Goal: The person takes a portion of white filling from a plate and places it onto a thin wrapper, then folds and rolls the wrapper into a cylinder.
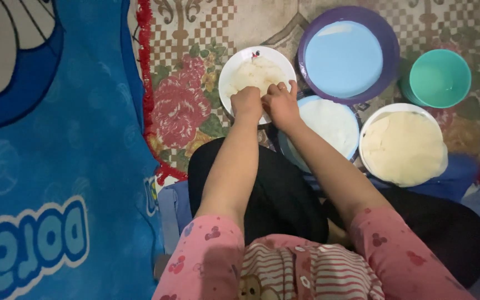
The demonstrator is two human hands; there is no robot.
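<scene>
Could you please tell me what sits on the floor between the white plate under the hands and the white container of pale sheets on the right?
In the head view, a light blue plate sits between the white plate and the white container, just beside the right hand.

A floral carpet [195,105] in beige and red, edged with a red fringe, is covering the floor. A blue cartoon-print blanket [56,166] is lying along its left side. Dim, soft light is falling from above.
</scene>
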